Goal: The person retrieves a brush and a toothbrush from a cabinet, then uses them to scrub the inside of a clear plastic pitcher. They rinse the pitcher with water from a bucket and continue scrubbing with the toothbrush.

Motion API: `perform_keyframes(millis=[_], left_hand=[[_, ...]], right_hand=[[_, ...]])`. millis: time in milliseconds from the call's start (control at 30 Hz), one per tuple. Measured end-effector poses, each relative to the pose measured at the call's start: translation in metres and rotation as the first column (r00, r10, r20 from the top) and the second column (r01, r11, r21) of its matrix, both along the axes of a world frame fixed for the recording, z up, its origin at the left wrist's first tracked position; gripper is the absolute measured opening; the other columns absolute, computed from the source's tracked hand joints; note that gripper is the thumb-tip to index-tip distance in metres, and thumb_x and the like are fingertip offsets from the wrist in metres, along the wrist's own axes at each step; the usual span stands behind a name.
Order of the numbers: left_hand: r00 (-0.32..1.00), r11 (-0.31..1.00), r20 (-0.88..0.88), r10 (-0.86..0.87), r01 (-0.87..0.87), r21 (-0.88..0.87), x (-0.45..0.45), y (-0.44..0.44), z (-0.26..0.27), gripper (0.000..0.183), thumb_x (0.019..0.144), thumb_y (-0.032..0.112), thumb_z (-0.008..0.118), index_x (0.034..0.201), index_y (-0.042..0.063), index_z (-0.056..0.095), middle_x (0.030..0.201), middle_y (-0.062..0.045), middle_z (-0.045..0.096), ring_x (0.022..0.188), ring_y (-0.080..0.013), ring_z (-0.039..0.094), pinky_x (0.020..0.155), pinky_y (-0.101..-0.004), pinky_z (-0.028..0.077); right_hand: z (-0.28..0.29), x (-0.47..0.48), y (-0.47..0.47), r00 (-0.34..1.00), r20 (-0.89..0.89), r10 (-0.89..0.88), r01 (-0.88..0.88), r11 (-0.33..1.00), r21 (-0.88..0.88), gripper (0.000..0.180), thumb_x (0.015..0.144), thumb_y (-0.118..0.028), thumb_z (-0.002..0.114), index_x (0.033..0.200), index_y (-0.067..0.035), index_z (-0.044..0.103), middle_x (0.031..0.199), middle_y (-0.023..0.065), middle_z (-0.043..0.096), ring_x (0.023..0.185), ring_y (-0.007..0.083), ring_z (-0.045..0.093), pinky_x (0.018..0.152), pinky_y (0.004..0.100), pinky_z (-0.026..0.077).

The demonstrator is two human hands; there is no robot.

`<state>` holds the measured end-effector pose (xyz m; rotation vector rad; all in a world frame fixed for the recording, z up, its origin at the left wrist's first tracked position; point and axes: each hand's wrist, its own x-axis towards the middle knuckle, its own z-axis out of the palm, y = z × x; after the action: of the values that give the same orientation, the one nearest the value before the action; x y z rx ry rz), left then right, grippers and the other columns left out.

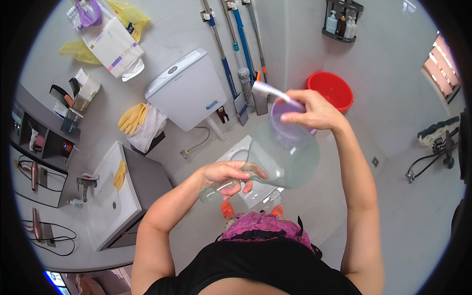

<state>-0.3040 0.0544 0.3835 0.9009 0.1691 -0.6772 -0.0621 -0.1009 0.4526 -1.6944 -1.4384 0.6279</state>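
My left hand (232, 179) grips the handle of a translucent pale-green plastic water dipper (291, 162), its wide bowl extending to the upper right. In my right hand (317, 110) is a white and purple brush (271, 90), bristle end pointing up and left, slightly blurred. The right hand is above the dipper's far rim; contact between them cannot be told. Behind the dipper and right hand stands a purple bucket (274, 109), partly hidden. Below, partly seen through the dipper, a white squat toilet pan (239, 151) is set in the floor, with wet patches near it.
A red basin (333, 86) sits by the far wall. Mops and squeegees (230, 66) hang beside the white cistern (188, 90). To the left are a washbasin (114, 195) with a yellow rubber glove (120, 176) on its rim, and more gloves (132, 117) over a white cloth.
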Motion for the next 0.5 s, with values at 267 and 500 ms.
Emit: perform_keyframes(millis=[267, 500], left_hand=[[0.916, 0.855, 0.201, 0.348, -0.222, -0.469, -0.005, 0.041, -0.018, 0.06, 0.094, 0.044, 0.037, 0.131, -0.004, 0.038, 0.085, -0.013, 0.058, 0.062, -0.0136, 0.056, 0.052, -0.0303, 0.047], [0.647, 0.479, 0.464, 0.605, -0.761, 0.437, 0.011, 0.005, 0.007, 0.052, 0.092, 0.051, 0.045, 0.092, 0.002, 0.063, 0.078, -0.007, 0.062, 0.072, -0.0134, 0.056, 0.062, -0.0276, 0.046]], right_hand=[[-0.065, 0.006, -0.011, 0.756, -0.643, -0.12, 0.101, 0.993, -0.067, 0.017, 0.088, -0.023, 0.06, 0.08, -0.009, 0.058, 0.062, -0.0043, 0.052, 0.046, 0.0014, 0.036, 0.04, 0.0184, 0.025], [-0.084, -0.025, -0.009, 0.707, -0.647, -0.286, 0.235, 0.958, -0.166, 0.016, 0.09, -0.023, 0.058, 0.081, -0.009, 0.058, 0.062, -0.005, 0.051, 0.043, 0.001, 0.031, 0.039, 0.0183, 0.022]])
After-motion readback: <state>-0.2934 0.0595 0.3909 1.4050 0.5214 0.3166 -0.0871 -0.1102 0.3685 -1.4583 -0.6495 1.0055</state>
